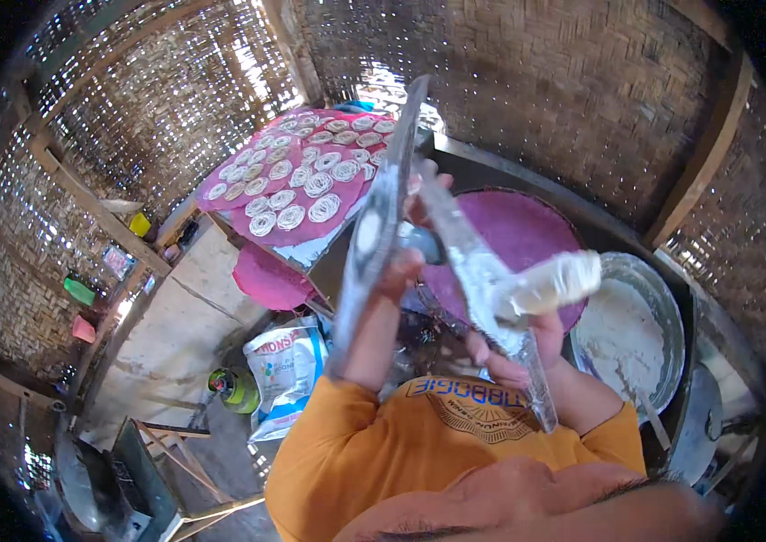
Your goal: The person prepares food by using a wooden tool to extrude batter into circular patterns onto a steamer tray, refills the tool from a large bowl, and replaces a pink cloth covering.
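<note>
A floury wooden board [381, 217], blurred and tilted upright, is in my left hand [403, 271], whose fingers wrap its edge. Beside that hand shows a rounded grey piece [419, 242], partly hidden. My right hand [511, 366] is closed on a second wooden board [469, 262], smeared with white dough. From this board a thick cylinder [553, 284], which looks wrapped in plastic and coated white, sticks out to the right. The two boards stand close together at their far ends; whether they are joined there I cannot tell. Behind them lies a round tray with a pink sheet [518, 226].
White coiled noodle rounds [318, 184] cover pink sheets on a stand at the far left. On the right is a large basin of white dough [622, 334] with a stick in it. A printed sack [285, 375] and a green container [235, 388] stand at left.
</note>
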Available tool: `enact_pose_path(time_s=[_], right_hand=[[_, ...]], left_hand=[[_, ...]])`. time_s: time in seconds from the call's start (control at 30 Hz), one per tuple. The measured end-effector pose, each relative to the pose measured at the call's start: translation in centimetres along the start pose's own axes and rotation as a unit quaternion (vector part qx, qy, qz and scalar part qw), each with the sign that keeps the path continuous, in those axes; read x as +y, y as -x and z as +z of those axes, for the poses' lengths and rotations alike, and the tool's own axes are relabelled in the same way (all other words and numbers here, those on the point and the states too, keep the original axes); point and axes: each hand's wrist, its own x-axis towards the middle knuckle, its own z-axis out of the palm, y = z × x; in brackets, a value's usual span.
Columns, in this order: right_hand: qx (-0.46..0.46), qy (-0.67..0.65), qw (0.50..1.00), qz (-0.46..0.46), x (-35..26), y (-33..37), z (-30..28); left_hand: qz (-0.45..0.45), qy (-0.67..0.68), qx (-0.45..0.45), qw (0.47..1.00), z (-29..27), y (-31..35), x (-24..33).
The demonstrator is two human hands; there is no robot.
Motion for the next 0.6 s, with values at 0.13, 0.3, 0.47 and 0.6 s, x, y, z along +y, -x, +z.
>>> enact_pose_path(time_s=[0.13, 0.3, 0.47, 0.6], right_hand=[[0.073, 0.269, 0.944, -0.178, -1.8, 0.4, 1.3], [0.177, 0.515, 0.812, -0.212, -3.3, 0.8, 2.1], [0.182, 0.698, 0.637, -0.271, -3.0, 1.5, 1.4], [0.07, 0.908, 0.304, -0.28, -4.3, 2.3, 0.5]], left_hand=[[-0.022, -0.319, -0.156, 0.935, -5.3, 3.3, 2.4], [-0.09, -0.428, -0.172, 0.883, -2.6, 4.2, 2.3], [-0.052, -0.605, -0.154, 0.78, -2.0, 4.2, 1.5], [0.039, -0.696, -0.181, 0.694, -1.7, 3.9, 0.9]])
